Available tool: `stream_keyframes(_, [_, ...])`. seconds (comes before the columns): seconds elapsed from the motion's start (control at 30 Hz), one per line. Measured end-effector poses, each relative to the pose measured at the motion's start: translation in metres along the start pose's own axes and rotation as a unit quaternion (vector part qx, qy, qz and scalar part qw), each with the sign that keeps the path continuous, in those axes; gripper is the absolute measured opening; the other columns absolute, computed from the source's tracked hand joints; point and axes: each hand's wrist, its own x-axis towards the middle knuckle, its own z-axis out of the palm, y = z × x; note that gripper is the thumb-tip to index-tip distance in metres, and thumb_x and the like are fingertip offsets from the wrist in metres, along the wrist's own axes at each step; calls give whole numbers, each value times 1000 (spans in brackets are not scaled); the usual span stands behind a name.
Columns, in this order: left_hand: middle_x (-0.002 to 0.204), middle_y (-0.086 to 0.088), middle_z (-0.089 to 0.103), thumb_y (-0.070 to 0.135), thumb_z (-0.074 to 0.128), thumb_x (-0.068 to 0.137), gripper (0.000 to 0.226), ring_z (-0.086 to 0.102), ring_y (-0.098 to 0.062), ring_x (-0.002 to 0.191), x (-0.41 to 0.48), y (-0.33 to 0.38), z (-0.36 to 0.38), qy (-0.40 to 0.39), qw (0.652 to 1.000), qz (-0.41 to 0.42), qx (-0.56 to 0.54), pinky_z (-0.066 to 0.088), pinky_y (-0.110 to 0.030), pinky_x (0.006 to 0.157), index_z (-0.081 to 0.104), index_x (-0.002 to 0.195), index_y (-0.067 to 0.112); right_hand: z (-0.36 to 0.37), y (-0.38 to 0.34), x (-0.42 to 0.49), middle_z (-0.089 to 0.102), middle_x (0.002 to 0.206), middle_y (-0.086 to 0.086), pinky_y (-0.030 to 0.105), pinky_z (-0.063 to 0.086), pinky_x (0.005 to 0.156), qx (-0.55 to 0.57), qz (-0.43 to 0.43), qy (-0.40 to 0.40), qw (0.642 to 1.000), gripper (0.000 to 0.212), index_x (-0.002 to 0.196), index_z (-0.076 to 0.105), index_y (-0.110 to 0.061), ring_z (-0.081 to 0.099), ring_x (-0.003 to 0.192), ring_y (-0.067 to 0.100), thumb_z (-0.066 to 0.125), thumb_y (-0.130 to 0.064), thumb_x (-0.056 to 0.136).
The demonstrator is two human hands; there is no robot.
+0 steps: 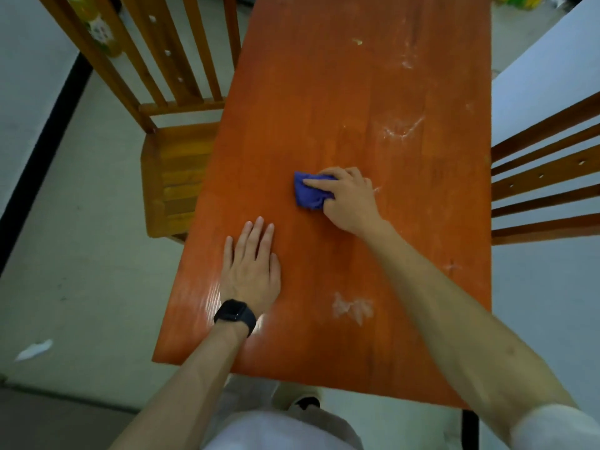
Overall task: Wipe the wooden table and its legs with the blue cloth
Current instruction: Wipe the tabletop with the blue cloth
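The blue cloth (310, 193) lies bunched on the orange-brown wooden counter (324, 102), around the middle of its length. The right grip (350, 200) is closed on it: the fingers curl over its right side, and the index finger stretches across the top and presses the cloth down onto the wood. The left grip (251, 267) is open, palm down and flat on the counter nearer the near edge, with its fingers straight and close together, holding nothing. A black watch (234, 316) sits on that wrist. White smears mark the wood, one patch (352, 308) near the right forearm and another (402, 128) beyond the cloth. A wooden chair (172, 177) stands against the counter's left side, and the slatted back of a second chair (545, 177) shows at the right. A white scrap (34, 349) lies on the pale floor (81, 228).
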Motion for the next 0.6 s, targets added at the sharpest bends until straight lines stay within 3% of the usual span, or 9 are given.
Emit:
stream_keyframes(0.1, [159,-1,31,34,35,97,54,22,-18,148,-35,-3,4,15,999,-32,5,13,-47,121,36,150,22,33,-5,-37,54,135,-13,35,25,89,14,-20,24,999,56,127,62,-45,40,121,22,42,-18,82])
stream_keyframes(0.2, [159,-2,30,34,35,98,54,22,-20,148,-67,-3,7,19,998,-52,9,14,-49,120,34,151,23,57,0,-135,62,122,-13,37,32,84,40,-71,10,997,54,111,71,-45,49,111,20,39,-23,72])
stream_keyframes(0.37, [162,0,20,35,29,104,52,13,-19,151,-122,18,18,-4,996,-87,13,7,-49,122,24,155,23,57,35,-299,63,119,-19,34,34,83,37,-29,-156,987,53,101,73,-46,47,111,16,35,-26,71])
stream_keyframes(0.5, [162,2,22,36,28,104,52,13,-19,150,-147,27,27,12,994,-106,15,9,-50,121,24,155,24,29,42,-348,68,103,-15,40,53,83,93,51,-352,930,47,97,74,-39,59,96,13,48,-4,79])
stream_keyframes(0.53, [162,2,21,37,27,104,52,13,-18,151,-145,26,28,13,994,-107,14,8,-50,121,25,154,25,20,39,-345,69,100,-10,39,55,81,127,62,-347,927,45,97,74,-35,62,90,14,49,-1,80])
stream_keyframes(0.6, [162,2,22,39,25,103,52,12,-19,151,-141,25,29,17,994,-104,11,7,-51,121,26,154,25,6,33,-328,66,102,-9,36,53,80,195,60,-246,948,44,99,72,-33,62,90,13,51,1,82])
